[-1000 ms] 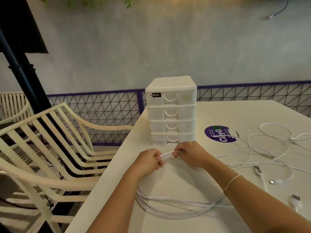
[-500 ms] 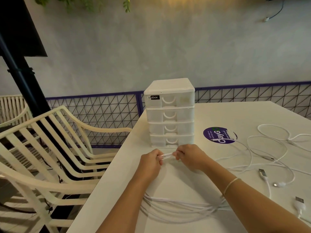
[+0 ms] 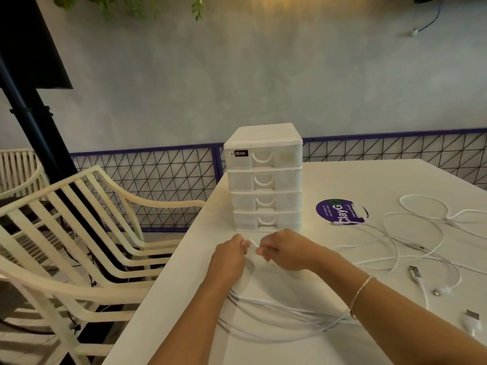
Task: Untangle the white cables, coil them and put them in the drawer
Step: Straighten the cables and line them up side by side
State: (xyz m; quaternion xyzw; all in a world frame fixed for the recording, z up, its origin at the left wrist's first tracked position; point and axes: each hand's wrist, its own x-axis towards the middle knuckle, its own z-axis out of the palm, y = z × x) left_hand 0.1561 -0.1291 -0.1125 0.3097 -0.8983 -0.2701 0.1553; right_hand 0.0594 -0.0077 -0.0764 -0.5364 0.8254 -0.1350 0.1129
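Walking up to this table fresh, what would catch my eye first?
Two hands, left hand and right hand, pinch a coiled white cable at the table's near edge. Behind them stands a white drawer unit, drawers closed. Loose cables sprawl to the right.

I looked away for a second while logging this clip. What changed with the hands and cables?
Both hands, left hand and right hand, have closed in, so less of the coiled cable spans between them. Both keep their grip. The drawer unit stays shut; the loose cables lie unmoved.

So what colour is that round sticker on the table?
Purple, with white lettering and a bit of green: the sticker, seen in the head view.
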